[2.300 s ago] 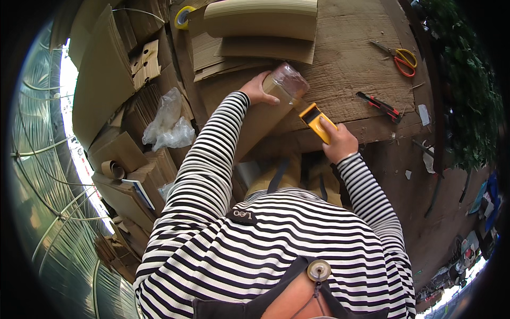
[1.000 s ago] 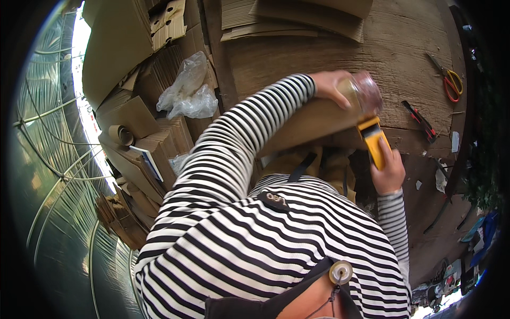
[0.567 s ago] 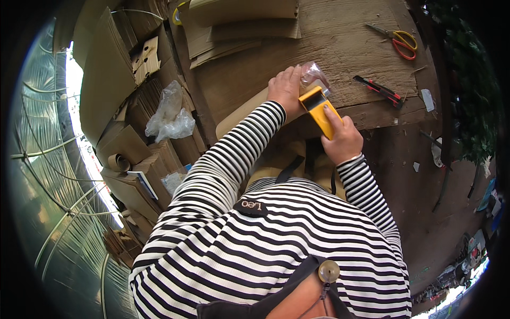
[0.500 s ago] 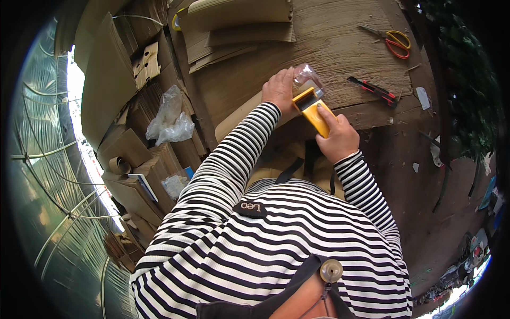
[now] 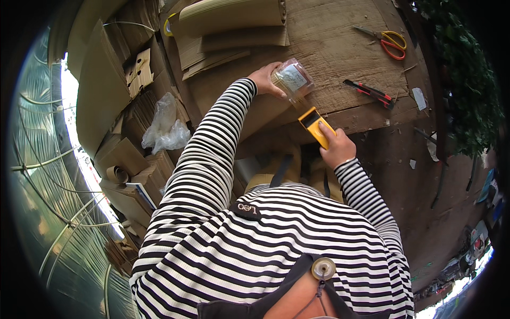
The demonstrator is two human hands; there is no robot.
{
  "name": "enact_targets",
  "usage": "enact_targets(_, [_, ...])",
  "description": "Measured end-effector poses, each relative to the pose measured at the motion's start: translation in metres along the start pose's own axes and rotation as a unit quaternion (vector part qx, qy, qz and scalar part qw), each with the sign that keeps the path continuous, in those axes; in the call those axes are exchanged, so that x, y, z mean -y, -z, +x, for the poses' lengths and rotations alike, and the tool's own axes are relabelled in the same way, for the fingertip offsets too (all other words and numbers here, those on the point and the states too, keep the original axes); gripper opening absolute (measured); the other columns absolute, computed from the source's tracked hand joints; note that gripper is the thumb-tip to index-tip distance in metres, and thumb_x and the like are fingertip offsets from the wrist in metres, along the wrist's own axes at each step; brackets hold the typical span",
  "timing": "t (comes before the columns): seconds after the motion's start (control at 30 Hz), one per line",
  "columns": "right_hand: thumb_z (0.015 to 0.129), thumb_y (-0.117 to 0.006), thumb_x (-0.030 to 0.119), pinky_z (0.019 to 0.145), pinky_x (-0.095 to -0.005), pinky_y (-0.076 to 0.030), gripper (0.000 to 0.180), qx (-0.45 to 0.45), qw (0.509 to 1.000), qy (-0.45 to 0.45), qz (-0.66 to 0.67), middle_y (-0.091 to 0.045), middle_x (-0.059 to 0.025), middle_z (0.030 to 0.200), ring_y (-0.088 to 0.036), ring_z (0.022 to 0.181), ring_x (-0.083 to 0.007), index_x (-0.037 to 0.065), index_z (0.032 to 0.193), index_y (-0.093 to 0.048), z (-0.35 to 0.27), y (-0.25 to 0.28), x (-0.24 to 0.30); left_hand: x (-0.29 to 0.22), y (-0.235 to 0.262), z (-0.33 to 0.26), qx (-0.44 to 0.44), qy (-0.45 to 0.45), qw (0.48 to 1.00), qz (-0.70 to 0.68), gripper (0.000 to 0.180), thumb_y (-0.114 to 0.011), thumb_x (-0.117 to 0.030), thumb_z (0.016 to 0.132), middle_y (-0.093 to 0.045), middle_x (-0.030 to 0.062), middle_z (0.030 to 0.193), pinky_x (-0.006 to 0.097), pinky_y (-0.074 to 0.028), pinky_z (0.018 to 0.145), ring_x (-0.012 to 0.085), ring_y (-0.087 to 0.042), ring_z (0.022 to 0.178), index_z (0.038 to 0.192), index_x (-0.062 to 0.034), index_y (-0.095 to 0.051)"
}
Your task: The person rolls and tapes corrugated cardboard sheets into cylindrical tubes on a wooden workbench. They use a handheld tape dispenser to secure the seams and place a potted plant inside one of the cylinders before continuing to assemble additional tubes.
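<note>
My left hand (image 5: pixel 269 81) is closed around the left end of a clear, shiny plastic piece (image 5: pixel 293 76) with a pale patch on it. Whether this is a roll or a container I cannot tell. It is tilted above the wooden tabletop. My right hand (image 5: pixel 338 147) grips a yellow hand tool (image 5: pixel 321 133) with a dark opening at its upper end, the thumb lying along its face. The tool's end points up toward the clear piece, with a small gap between them. A thin, see-through strip may hang between the two; it is too faint to be sure.
A rolled cardboard sheet (image 5: pixel 231 17) and flat pieces lie at the back. Scissors with red and yellow handles (image 5: pixel 394 45) and a red-black box cutter (image 5: pixel 372 94) rest on the right of the wooden table (image 5: pixel 340 58). Crumpled plastic (image 5: pixel 166 127) sits among cardboard at left.
My left hand has moved left with the clear piece, turning it. My right hand and the yellow tool have dropped slightly nearer to me, so the two things have come apart.
</note>
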State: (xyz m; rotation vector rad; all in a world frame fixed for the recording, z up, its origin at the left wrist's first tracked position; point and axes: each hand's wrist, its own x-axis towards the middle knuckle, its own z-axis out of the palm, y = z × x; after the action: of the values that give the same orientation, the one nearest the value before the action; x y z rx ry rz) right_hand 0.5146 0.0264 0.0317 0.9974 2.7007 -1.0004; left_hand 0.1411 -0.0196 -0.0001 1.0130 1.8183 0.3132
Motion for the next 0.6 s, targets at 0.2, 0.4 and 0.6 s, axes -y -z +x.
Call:
enact_targets(0.2, [0.072, -0.082, 0.02, 0.068, -0.0468, -0.057, 0.074, -0.096, 0.993, 0.046, 0.053, -0.059, -0.0114, 0.088, -0.067, 0.075, -0.035, 0.036, 0.14, -0.06, 0.072, -0.015, 0.039, 0.039, 0.072, 0.012, -0.091, 0.058, 0.994, 0.02, 0.108, -0.093, -0.038, 0.07, -0.05, 0.0201, 0.156, 0.038, -0.033, 0.123, 0.0311, -0.046, 0.146, 0.158, -0.0033, -0.04])
enact_targets(0.4, [0.075, -0.085, 0.024, 0.075, -0.0453, -0.058, 0.075, -0.061, 0.996, 0.005, 0.063, -0.06, -0.0092, 0.095, -0.068, 0.082, -0.0319, 0.034, 0.144, -0.057, 0.111, 0.011, 0.092, -0.026, 0.032, -0.029, -0.173, 0.072, 0.944, 0.273, 0.115, -0.085, -0.048, 0.073, -0.037, 0.0195, 0.162, 0.048, -0.03, 0.123, 0.0359, -0.037, 0.149, 0.163, -0.007, -0.026])
enact_targets(0.6, [0.072, -0.082, 0.022, 0.068, -0.0419, -0.057, 0.073, -0.099, 0.99, 0.064, 0.073, -0.059, -0.0105, 0.089, -0.066, 0.076, -0.0309, 0.029, 0.142, -0.061, 0.071, 0.062, 0.099, -0.014, 0.007, -0.022, -0.252, 0.082, 0.923, 0.28, 0.115, -0.085, -0.057, 0.071, -0.039, 0.0154, 0.158, 0.049, -0.029, 0.12, 0.0331, -0.039, 0.144, 0.16, -0.0108, -0.03])
